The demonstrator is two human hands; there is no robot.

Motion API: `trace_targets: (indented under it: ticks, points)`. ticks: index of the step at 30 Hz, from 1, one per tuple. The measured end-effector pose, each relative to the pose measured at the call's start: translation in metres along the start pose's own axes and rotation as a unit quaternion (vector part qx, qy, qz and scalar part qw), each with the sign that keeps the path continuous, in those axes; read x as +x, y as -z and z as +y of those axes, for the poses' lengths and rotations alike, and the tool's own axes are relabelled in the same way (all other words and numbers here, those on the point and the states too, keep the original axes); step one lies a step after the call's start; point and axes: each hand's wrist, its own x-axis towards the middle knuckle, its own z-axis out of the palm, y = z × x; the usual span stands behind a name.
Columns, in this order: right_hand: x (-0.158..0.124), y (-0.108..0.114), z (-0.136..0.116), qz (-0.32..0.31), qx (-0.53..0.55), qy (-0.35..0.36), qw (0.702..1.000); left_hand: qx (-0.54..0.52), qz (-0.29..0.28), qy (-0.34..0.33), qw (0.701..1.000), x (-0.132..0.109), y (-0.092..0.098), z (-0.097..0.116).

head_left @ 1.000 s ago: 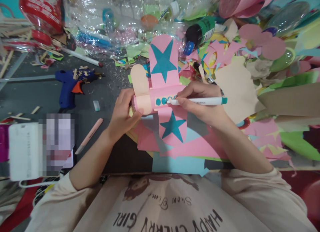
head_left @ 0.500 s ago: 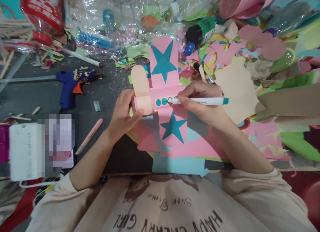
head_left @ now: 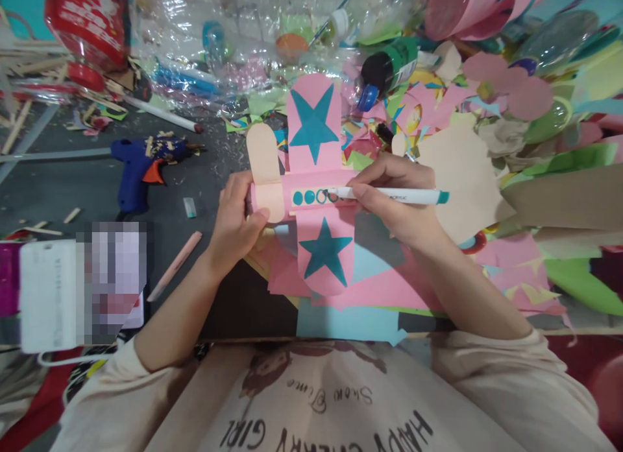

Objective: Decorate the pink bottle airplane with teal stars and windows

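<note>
While the left hand (head_left: pixel 235 212) grips a paper airplane (head_left: pixel 316 178) by one end, the right hand (head_left: pixel 406 173) pinches an acrylic marker (head_left: pixel 416 196). Its nib (head_left: pixel 331 192) is at an outlined circle (head_left: pixel 320 198) — two are filled.

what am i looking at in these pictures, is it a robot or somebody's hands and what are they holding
There is no robot here, just a person's two bare hands. All the pictures come from one camera worn on the head, looking forward and down.

The left hand grips one end of a pink paper model decorated with teal stars. The right hand holds a white marker in its fingers, the tip at a row of small circles.

On the dark table, a blue glue gun lies to the left, and cut paper is heaped to the right.
</note>
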Motion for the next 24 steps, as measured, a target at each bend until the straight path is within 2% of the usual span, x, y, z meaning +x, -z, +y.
trace_targets:
  ticks: [8,24]
  points:
    - [0.0002,-0.0009,0.0015,-0.003,-0.032,0.031,0.999,0.009,0.002,-0.018,1.0,0.0003,0.0012,0.0024]
    - [-0.0032,-0.0023,0.0038,-0.033,-0.036,0.021,0.999,0.009,0.004,-0.022,1.0,-0.0007,0.001,-0.0003]
